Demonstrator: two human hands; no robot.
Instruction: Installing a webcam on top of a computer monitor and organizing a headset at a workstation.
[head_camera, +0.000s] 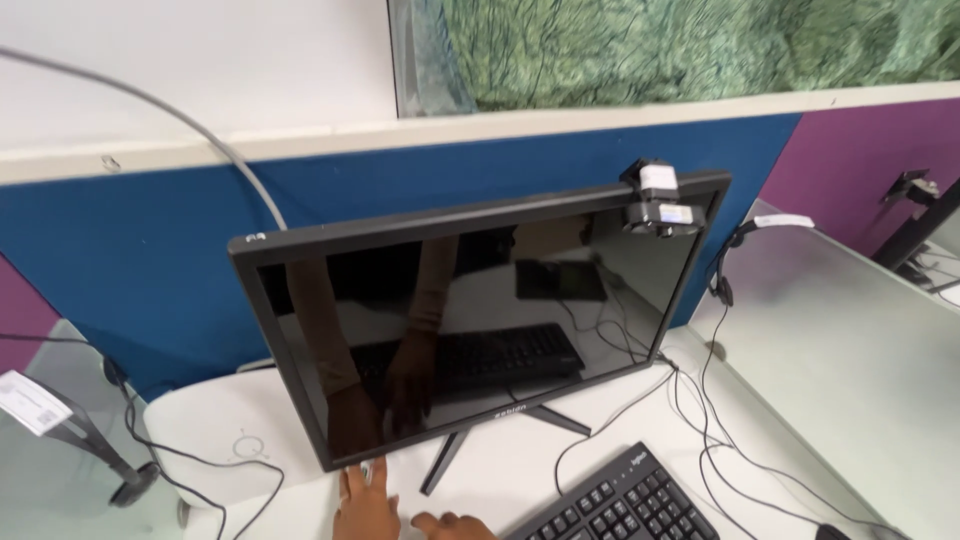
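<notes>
Here the left hand (365, 505), fingers spread flat and empty, touches the black flat-screen monitor (480, 320) at six o'clock; right hand (452, 524) loosely curled, empty; best steady the frame gently

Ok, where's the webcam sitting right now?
In the head view, the webcam is clipped on the top right corner of the dark monitor, in front of the blue partition.

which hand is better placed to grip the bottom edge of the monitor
Probably the left. The left hand already has its fingertips up at the lower bezel of the monitor, near its bottom left corner. The right hand lies lower on the desk, closer to the keyboard.
</notes>
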